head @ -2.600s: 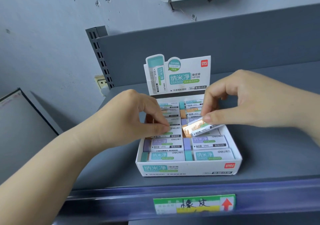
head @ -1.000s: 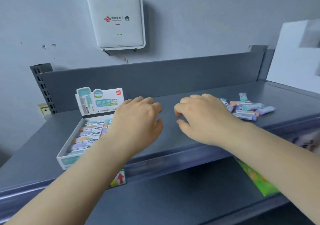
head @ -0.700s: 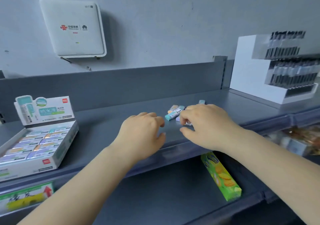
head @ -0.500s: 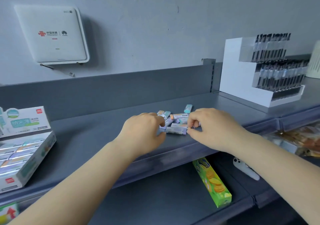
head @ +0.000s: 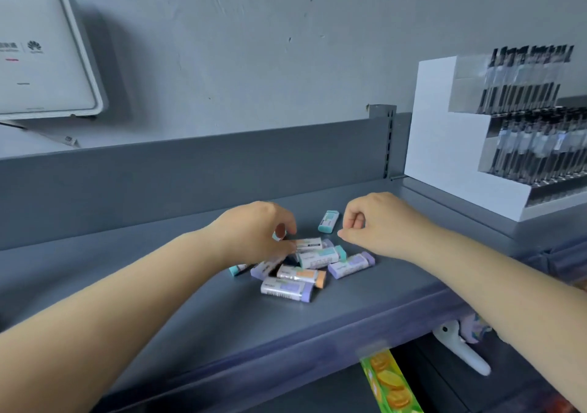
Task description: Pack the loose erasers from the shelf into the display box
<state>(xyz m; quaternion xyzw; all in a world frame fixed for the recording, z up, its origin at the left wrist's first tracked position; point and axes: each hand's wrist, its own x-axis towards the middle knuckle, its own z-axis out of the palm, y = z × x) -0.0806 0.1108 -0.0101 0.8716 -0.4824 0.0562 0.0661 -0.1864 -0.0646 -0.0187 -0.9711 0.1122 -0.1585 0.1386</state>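
Several loose erasers [head: 320, 256] in white sleeves with teal, purple and orange ends lie in a small pile on the grey shelf [head: 190, 301]. One teal eraser [head: 328, 221] lies apart just behind the pile. My left hand [head: 257, 231] is at the pile's back left, thumb and curled fingers pinching a white-sleeved eraser [head: 308, 244]. To the right of the pile my right hand [head: 374, 222] hovers with fingers curled and nothing in it. The display box is out of view.
A white stepped pen display [head: 451, 158] stands at the right on the adjoining shelf. A white router box [head: 41, 54] hangs on the wall at upper left. Below the shelf edge lie a green sweets box [head: 390, 384] and a white handle-like object [head: 460, 349].
My view has swung right, away from the display box, which has left the frame. Both hands travelled along the shelf to the eraser pile, and the left hand has closed on an eraser.
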